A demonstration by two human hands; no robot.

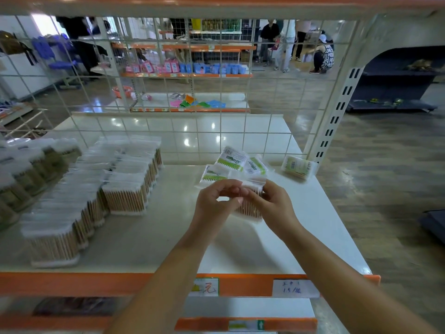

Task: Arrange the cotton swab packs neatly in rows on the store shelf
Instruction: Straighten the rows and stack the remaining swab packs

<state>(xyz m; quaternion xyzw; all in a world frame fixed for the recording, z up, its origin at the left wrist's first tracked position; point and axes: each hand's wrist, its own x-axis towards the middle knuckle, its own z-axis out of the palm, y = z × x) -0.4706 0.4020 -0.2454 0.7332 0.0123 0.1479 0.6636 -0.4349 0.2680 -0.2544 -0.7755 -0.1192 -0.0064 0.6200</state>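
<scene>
Cotton swab pack [249, 208] is sitting upright between your hands above the white shelf [313, 213]; your left hand [214, 203] and right hand [274, 203] are both gripping it, fingers curled, apparently pinching its top. Loose packs [231, 162] are lying just beyond, and tidy rows [101, 189] are standing to the left.

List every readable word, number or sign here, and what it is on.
"元": green-bordered price tag on the shelf's orange front rail.
Handwritten white paper label: roughly "15/", rest unclear.
White up-arrow: green sticker, lower rail.
Green-and-white cotton swab packs: print blurred.
</scene>
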